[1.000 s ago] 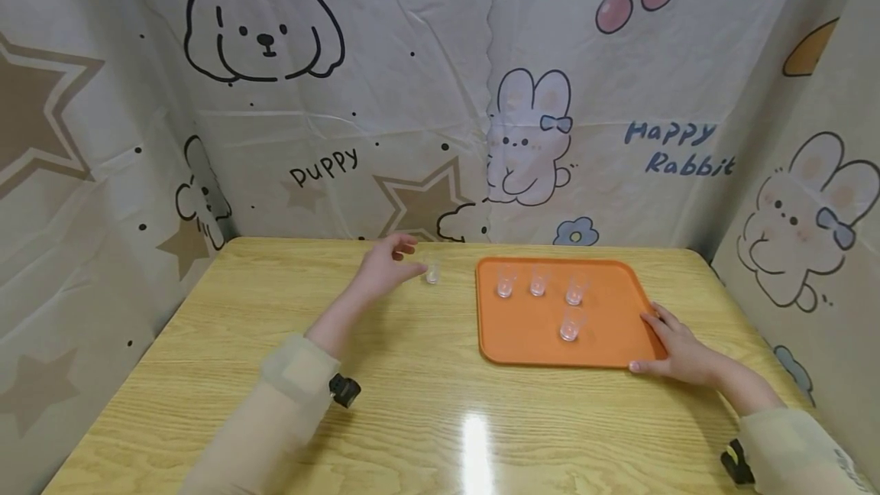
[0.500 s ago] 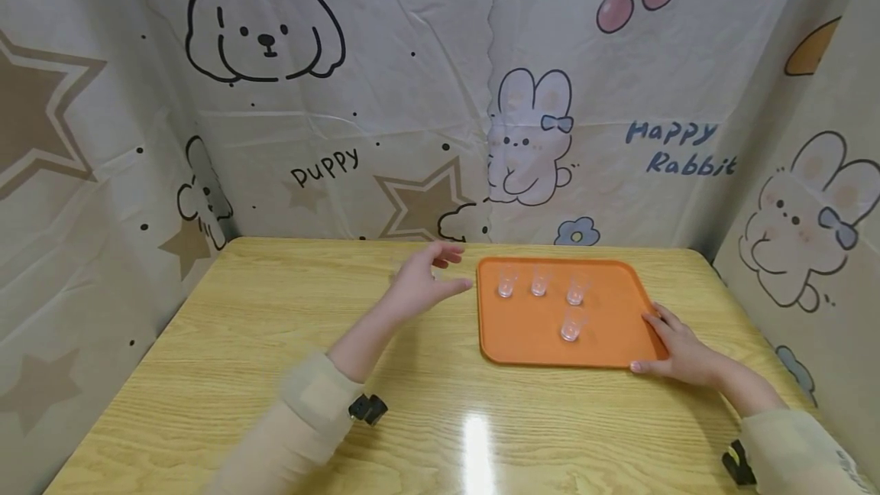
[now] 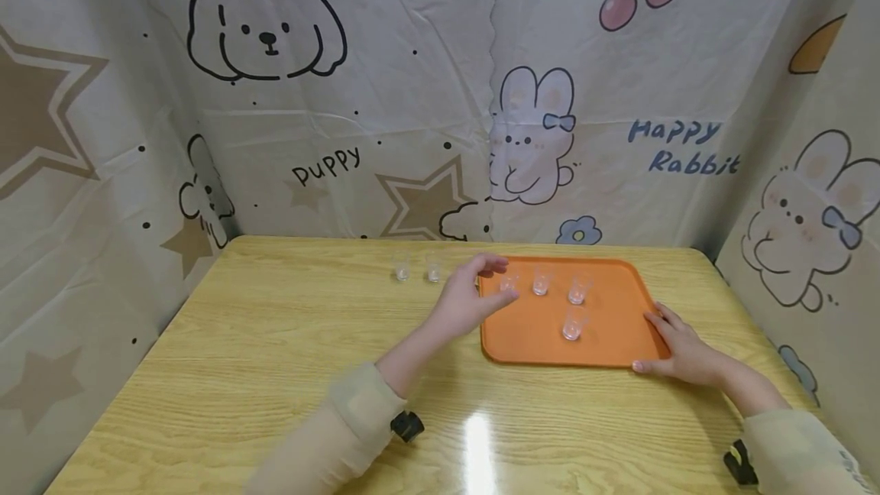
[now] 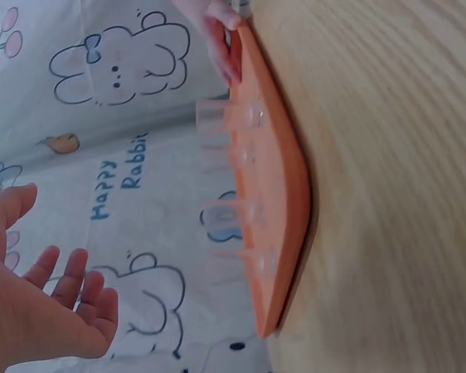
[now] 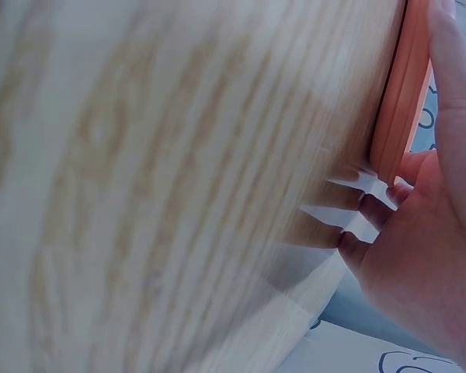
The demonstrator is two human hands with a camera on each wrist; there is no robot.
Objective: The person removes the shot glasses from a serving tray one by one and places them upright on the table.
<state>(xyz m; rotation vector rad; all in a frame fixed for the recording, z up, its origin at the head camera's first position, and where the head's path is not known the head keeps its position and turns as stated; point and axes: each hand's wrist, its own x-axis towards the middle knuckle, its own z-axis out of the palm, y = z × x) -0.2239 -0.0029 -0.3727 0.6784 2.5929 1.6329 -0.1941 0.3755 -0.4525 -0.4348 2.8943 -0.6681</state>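
the left hand was by the left side of the orange tray, its grip spread, with the thumb well away from the fingers. in the head view, the leftmost cup showed between them. the right hand had its grip on the near right corner of the tray, thumb in front and fingers at the side. four little clear cups stood on the tray, three in a back row and one nearer. two more cups stood left of it on the table.
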